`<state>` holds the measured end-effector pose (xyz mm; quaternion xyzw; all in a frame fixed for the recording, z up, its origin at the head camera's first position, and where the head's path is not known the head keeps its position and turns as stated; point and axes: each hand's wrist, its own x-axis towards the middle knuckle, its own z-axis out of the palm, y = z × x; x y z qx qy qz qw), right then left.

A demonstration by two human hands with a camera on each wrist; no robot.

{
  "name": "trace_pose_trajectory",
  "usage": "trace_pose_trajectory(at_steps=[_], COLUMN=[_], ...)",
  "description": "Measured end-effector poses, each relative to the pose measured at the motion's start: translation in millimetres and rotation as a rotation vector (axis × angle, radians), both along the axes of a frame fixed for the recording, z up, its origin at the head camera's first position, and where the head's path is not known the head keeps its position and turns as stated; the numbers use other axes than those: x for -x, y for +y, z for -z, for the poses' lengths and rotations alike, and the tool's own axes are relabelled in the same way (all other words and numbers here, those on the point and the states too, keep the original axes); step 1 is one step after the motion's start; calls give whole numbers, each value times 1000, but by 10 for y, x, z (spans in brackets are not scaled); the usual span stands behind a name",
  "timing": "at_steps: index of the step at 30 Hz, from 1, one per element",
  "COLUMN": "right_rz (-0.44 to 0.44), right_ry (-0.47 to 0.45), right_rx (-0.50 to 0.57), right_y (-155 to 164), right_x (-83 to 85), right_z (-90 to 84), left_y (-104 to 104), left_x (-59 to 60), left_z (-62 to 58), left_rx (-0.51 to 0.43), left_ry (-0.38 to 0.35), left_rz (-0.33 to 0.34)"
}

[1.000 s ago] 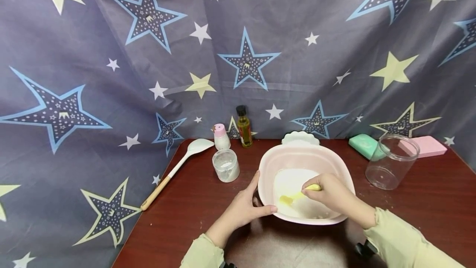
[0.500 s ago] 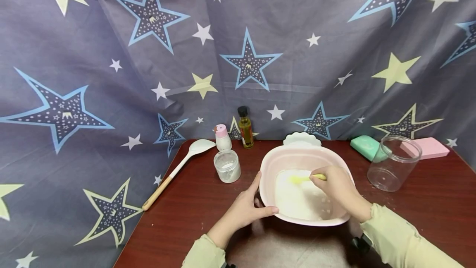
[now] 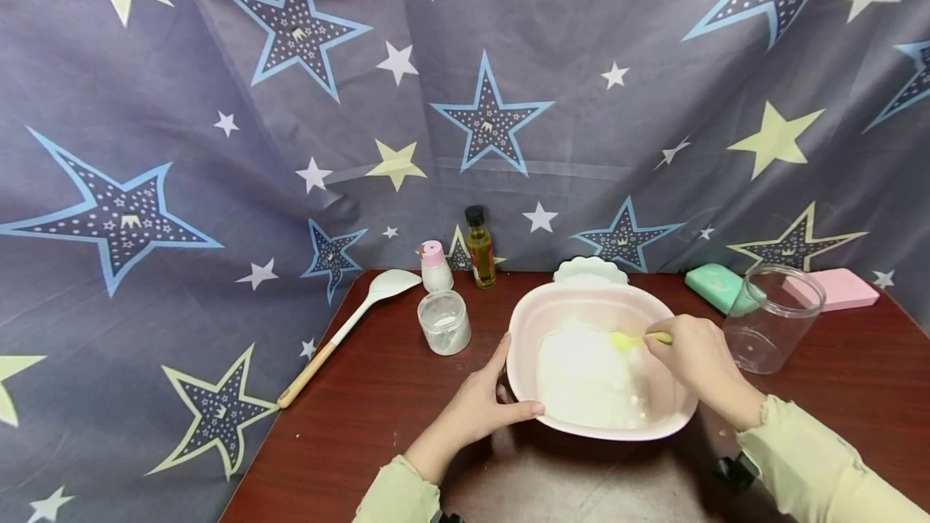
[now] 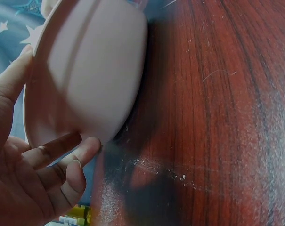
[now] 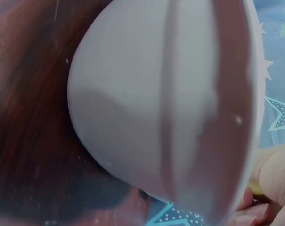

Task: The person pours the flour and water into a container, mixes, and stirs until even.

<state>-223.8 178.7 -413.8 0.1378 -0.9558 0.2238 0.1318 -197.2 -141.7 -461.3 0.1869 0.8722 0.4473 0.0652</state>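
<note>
A pink basin [image 3: 529, 305] stands on the dark red table, with white powder [image 3: 588, 374] and a few small lumps inside. My left hand [image 3: 475, 403] holds its left side, the thumb at the rim and other fingers against the outer wall in the left wrist view. Over the powder's right part, my right hand [image 3: 693, 349] pinches the handle of a small yellow spoon [image 3: 626, 340]. The spoon's head is at the powder; how deep it sits I cannot tell. In the right wrist view, the basin's wall [image 5: 128, 94] hides most of the right hand [image 5: 274, 183].
Left of the basin are an open clear jar [image 3: 444, 328], a pink-capped shaker [image 3: 436, 269], an oil bottle [image 3: 480, 253] and a long-handled white ladle [image 3: 356, 320]. A scalloped white dish [image 3: 590, 269] is behind. Rightward stand a clear canister [image 3: 766, 333], a green block [image 3: 715, 285] and a pink block [image 3: 843, 289].
My right hand has carried the yellow spoon across the powder, from the near left part of the basin to its right side. The left hand keeps its hold on the rim.
</note>
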Motion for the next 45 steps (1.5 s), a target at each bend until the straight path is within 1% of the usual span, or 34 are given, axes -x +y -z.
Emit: trace_pose_trajectory(at_steps=[7, 17, 19, 21, 26, 29, 33, 38, 45], right_rz=[-23, -80, -94, -113, -156, -185, -223, -274, -347], right_ry=[-2, -4, -27, -69, -222, -290, -306, -277, -180], right_rx=[-43, -110, -121, -128, -134, -93, -6, 83, 199], right_y=[80, 22, 21, 28, 56, 64, 62, 2, -144], right_x=[-38, -145, -157, -165, -175, -189, -207, -209, -176], right_z=[-95, -213, -252, -294, -360, -351, -292, -188, 5], left_y=[4, 5, 7, 6, -2, -3, -2, -8, -6], left_x=[10, 9, 16, 15, 5, -1, -2, -8, -7], left_z=[-1, 4, 5, 0, -2, 2, 4, 0, 4], left_rx=[10, 7, 6, 7, 11, 10, 13, 18, 14], left_ry=[-3, -7, -4, -6, -9, -8, -8, -14, -15], left_rz=[-2, -2, -4, -5, -6, -5, -7, -15, -10])
